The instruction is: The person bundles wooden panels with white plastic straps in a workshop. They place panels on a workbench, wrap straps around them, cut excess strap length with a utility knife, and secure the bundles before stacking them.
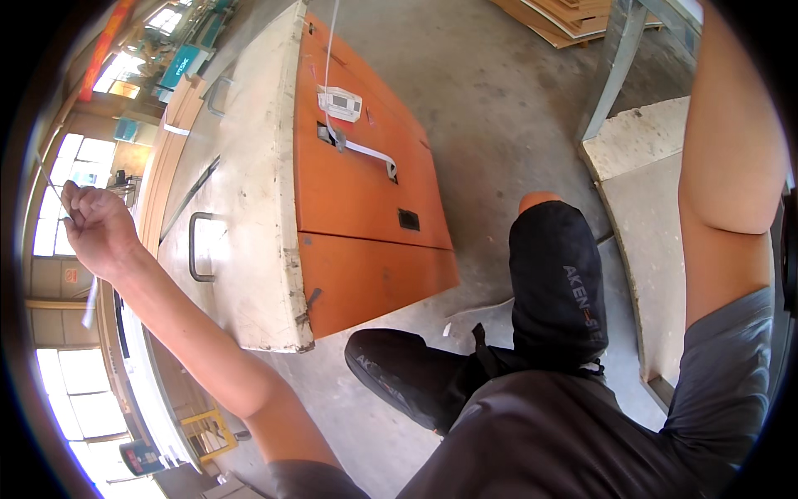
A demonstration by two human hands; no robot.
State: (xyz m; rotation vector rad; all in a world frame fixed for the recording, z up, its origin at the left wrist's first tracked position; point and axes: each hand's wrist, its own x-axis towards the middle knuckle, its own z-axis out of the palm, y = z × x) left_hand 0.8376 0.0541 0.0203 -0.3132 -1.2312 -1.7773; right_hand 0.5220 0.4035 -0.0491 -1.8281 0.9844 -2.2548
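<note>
My left hand (98, 229) is raised at the far left with its fingers closed on a thin white strap. One end of this strap (90, 303) dangles below the hand, and a thin line runs up from the fingers. My right arm (730, 175) reaches up past the upper right edge, so its hand is out of view. Between my arms stands a large block with an orange face (366, 191) and a worn white side (253, 191). A white band (370, 151) passes through slots in the orange face and rises out of the top of the view.
A small white plastic piece (339, 103) sits on the orange face. Black handles (198, 247) are on the white side. To the right are a metal frame (617, 71) and a pale board (644, 224). Stacked sheets (557, 18) lie at the back. My knees are bent beside the block.
</note>
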